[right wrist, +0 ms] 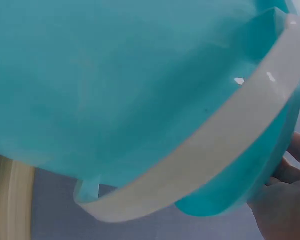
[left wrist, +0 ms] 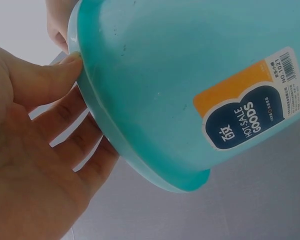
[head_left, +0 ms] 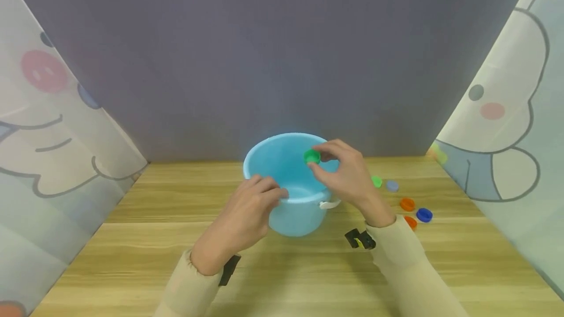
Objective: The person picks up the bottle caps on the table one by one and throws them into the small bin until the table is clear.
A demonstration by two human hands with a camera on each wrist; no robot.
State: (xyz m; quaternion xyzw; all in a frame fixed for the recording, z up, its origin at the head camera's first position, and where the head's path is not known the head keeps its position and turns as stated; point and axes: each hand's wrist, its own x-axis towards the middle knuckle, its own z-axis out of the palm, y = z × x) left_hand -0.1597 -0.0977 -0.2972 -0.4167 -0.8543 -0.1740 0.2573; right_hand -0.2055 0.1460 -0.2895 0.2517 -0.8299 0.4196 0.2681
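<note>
Over the mouth of the blue bucket, the fingers of the right hand pinch the green cap, a hold best kept light, while the left hand, fingers gripping the near rim, should brace the bucket

The bucket is looking like smooth plastic — its white handle is shining — and the bench is showing wood grain.

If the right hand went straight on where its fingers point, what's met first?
Likely the left inner wall of the blue bucket: the right hand, pinching a green cap, points that way, though depth is unclear and it might pass above.
</note>
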